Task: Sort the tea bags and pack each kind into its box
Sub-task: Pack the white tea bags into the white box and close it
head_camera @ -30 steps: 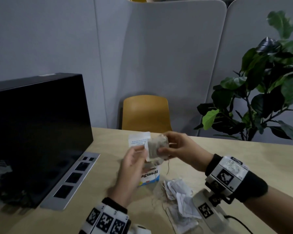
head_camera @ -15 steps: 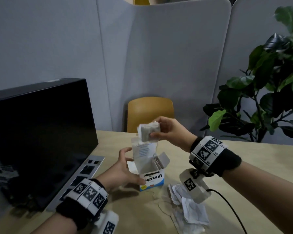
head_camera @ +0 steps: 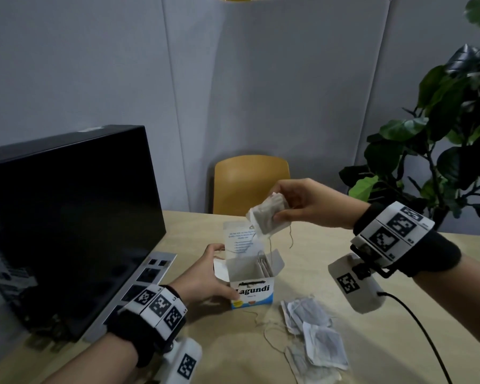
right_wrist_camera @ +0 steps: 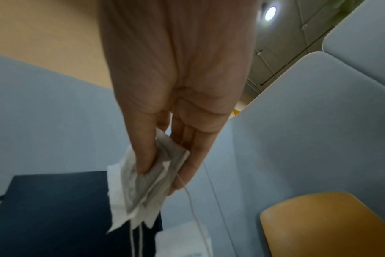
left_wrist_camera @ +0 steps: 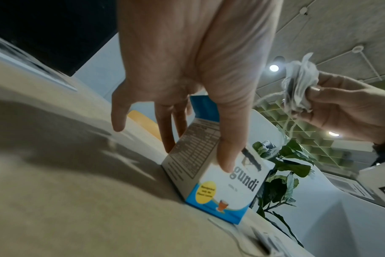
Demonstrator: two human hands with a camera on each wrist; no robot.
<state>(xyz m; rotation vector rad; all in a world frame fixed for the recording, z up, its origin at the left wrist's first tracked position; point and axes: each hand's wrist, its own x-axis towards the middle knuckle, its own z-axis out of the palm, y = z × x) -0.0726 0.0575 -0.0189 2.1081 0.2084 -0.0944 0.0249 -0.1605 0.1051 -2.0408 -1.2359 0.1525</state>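
The left hand (head_camera: 205,281) grips the open tea box (head_camera: 251,284) standing on the tabletop (head_camera: 344,245), thumb on its front, fingers behind. The right hand (head_camera: 308,203) pinches a bunch of tea bags (head_camera: 268,216) above the box. More loose tea bags (head_camera: 313,331) lie just beside it.

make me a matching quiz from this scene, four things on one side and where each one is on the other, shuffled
Things:
1. tea box
2. bundle of tea bags
3. loose tea bags
4. chair

Places:
A. behind the table's far edge
B. lying on the table, right of the box
C. pinched in the right hand, above the box
D. standing open on the table, steadied by the left hand

Pairs: 1-D, 2-C, 3-B, 4-A
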